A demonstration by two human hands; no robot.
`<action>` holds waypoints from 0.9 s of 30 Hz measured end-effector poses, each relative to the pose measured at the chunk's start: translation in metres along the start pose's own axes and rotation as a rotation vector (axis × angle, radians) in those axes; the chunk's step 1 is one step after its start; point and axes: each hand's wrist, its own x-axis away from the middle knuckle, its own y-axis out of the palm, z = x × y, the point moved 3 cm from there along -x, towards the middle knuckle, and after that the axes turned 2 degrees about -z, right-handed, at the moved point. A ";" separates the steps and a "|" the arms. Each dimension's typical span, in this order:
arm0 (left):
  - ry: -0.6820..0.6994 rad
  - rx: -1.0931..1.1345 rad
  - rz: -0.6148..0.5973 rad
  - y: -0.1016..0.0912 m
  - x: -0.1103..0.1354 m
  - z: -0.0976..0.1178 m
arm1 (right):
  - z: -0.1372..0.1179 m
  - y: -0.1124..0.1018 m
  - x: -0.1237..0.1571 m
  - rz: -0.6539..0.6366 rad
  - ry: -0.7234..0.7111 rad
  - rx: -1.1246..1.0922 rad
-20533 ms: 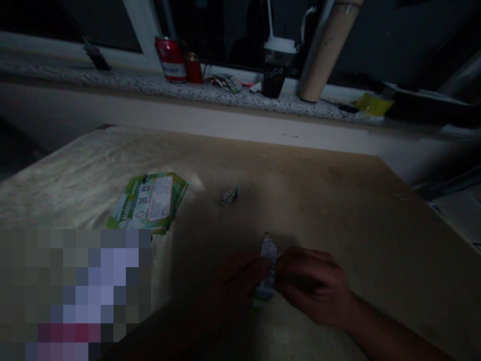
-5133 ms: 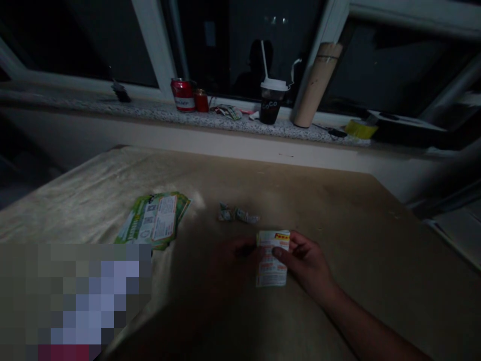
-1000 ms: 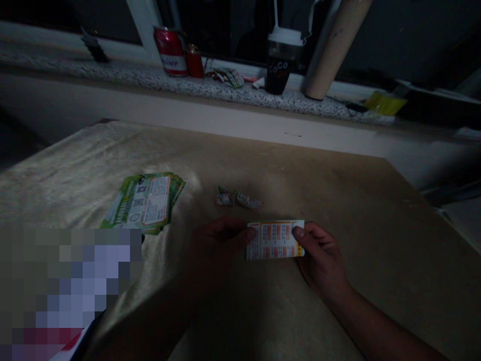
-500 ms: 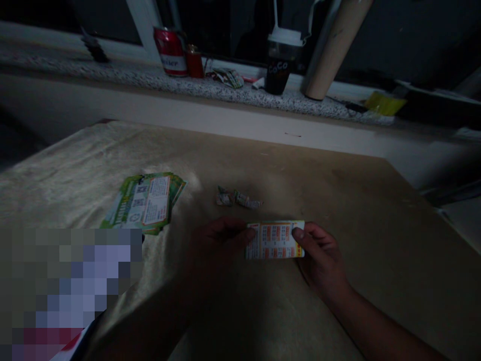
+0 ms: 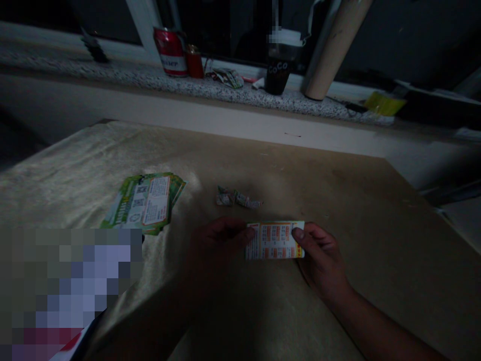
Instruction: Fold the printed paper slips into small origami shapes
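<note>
Both my hands hold a small white card with orange print (image 5: 275, 240) flat and lengthwise just above the tan table (image 5: 356, 210). My left hand (image 5: 218, 245) pinches its left end, and my right hand (image 5: 319, 255) pinches its right end with the thumb on top. Just beyond the card lie two small folded paper pieces (image 5: 237, 197). A fanned stack of green cards (image 5: 145, 203) rests to the left on a pale cloth.
A stone windowsill (image 5: 210, 90) at the back carries a red can (image 5: 171, 50), a small red cylinder (image 5: 194, 61), a dark lidded drink cup (image 5: 280, 67), a cardboard tube (image 5: 332, 45), crumpled wrappers (image 5: 225, 77) and a yellow packet (image 5: 385, 104). The room is dim.
Over the last second nothing has visibly moved. Five seconds ago the card stood upright in my hands; it now lies lengthwise between them.
</note>
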 end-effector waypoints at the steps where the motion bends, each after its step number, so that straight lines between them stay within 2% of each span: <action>1: -0.005 0.001 0.008 0.000 0.000 0.000 | 0.000 0.000 0.000 -0.002 -0.001 -0.003; 8: -0.052 -0.002 0.034 0.000 0.001 0.002 | 0.000 0.001 0.000 0.005 -0.005 -0.009; 13: -0.042 0.010 0.030 0.000 0.001 0.001 | -0.002 0.003 -0.001 0.023 -0.012 -0.005; 19: -0.027 0.003 0.010 -0.001 0.000 0.000 | -0.004 0.001 -0.002 0.102 -0.055 -0.038; 27: -0.033 0.024 0.011 0.000 -0.001 -0.001 | -0.003 -0.001 -0.001 0.104 -0.052 -0.016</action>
